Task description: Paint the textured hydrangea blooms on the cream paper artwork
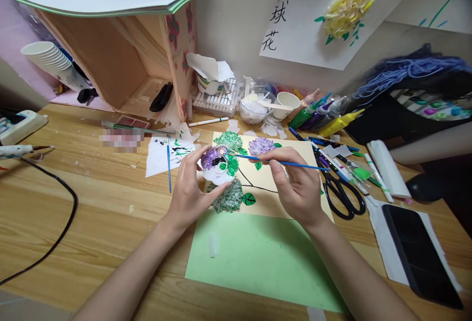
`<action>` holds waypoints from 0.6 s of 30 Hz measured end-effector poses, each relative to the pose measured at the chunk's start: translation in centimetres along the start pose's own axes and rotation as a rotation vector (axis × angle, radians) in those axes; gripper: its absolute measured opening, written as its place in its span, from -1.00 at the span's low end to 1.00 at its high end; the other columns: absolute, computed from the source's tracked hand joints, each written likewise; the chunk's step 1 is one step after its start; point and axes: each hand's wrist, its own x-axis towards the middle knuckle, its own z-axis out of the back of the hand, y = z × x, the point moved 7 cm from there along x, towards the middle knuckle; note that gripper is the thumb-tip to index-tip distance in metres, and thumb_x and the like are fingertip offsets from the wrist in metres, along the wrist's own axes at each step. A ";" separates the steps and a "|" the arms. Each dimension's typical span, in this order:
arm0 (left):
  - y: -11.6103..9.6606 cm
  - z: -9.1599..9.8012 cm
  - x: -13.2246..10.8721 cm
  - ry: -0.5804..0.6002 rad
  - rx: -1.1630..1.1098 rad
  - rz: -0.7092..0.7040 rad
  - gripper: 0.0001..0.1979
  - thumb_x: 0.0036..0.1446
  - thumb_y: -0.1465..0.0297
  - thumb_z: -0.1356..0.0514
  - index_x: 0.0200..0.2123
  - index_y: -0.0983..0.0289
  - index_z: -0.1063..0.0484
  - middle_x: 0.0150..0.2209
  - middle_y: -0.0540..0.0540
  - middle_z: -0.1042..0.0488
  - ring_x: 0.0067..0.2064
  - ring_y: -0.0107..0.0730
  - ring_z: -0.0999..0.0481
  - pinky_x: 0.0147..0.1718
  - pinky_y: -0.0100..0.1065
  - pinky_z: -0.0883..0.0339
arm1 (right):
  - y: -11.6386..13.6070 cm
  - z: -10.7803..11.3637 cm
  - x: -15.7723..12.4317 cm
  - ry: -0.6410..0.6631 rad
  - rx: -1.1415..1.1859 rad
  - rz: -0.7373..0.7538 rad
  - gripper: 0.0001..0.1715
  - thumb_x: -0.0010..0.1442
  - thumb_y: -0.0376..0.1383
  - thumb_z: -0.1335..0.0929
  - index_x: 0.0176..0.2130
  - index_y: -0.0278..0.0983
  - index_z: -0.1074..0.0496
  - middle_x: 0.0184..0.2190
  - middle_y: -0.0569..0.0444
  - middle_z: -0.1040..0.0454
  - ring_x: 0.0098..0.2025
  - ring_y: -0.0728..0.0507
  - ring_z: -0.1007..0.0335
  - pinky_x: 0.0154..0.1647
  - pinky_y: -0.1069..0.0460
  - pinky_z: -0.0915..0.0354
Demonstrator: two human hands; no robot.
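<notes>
My left hand (190, 188) grips a small round paint palette (220, 176) by its edge; purple, black and green paint sit in its wells. Between the thumb and fingers of my right hand (295, 178) is a thin blue paintbrush (287, 163), its tip over the palette's green side. Beneath both hands lies a cream sheet (265, 209) with a textured green flower, a purple flower (261, 145), a darker green-and-white flower (228, 199), black stems and green leaves (249, 199). A light green sheet (258, 257) extends below it, toward me.
Black scissors (342, 198), scattered markers and paint bottles (337, 123) lie right of the paper. Farther right is a dark phone-like slab (416, 252). A second brush (168, 163) rests on the left, near a paint-smeared scrap (155, 156). Cups and a cardboard box (180, 65) stand behind.
</notes>
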 end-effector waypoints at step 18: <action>2.7 2.0 0.8 -0.198 0.000 0.273 -0.27 -0.12 0.27 -0.38 0.13 0.19 -0.19 0.08 0.18 -0.34 0.10 -0.19 -0.37 -0.08 -0.22 -0.39 | -3.9 0.8 -1.3 0.094 -0.135 -0.262 -0.80 0.28 -0.32 -0.20 -0.32 -0.23 -0.38 -0.39 0.07 -0.45 -0.26 -0.11 -0.41 -0.20 -0.04 -0.31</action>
